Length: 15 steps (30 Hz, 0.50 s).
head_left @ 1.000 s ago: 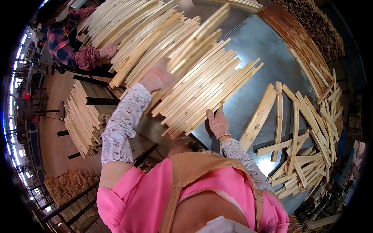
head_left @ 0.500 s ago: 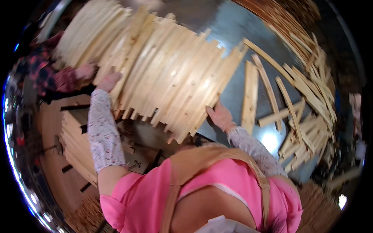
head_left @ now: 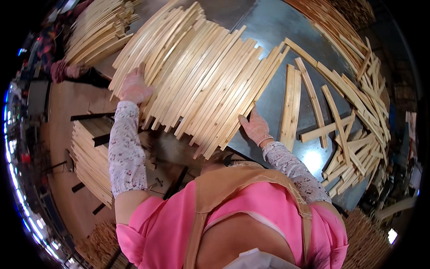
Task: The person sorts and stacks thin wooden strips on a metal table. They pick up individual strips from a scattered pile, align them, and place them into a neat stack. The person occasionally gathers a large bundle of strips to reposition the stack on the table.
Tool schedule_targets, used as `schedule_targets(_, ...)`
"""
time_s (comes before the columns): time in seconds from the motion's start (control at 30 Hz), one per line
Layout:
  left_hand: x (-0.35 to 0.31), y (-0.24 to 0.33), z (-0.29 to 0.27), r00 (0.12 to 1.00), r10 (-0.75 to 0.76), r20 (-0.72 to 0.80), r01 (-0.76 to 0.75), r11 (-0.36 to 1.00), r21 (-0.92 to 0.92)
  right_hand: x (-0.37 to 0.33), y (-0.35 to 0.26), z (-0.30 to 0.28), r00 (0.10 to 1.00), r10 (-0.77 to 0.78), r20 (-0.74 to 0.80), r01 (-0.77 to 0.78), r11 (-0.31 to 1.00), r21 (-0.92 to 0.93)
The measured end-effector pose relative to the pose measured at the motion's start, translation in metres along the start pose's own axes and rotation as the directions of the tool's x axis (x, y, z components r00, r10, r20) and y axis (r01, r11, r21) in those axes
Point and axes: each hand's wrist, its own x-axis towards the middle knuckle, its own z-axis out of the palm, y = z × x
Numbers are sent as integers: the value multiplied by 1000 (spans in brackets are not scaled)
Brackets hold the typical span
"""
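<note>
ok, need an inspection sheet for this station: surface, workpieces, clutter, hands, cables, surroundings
Surface: blue-grey metal tabletop, bare in part, with glare near its lower right.
Workpieces: wooden slats side by side in a broad row, ends uneven.
Clutter: crisscrossed heap of loose wood strips on the right; separate boards between it and the row.
Hands: gloved left hand on the row's left part; gloved right hand against its right edge. Grip of either unclear.
Cables: nothing seen.
Surroundings: co-worker's hand at upper left, beside another slat batch; slat stack at lower left, below tabletop level.
</note>
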Motion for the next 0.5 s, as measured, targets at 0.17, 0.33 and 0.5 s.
schedule_targets(0.17, -1, 26, -6, 994, -77, 77, 73, 996, 59, 0, -2, -8, 996, -86, -4, 86, 990, 109)
schedule_targets(0.33, 5, -3, 17, 997, -19, 73, 6, 984, 176, -10, 24, -29, 989, -92, -113, 93, 996, 4)
schedule_targets(0.5, 17, 18, 20, 982, -99, 159, 48, 954, 295, -38, 126, -42, 846, -69, -528, -98, 955, -281)
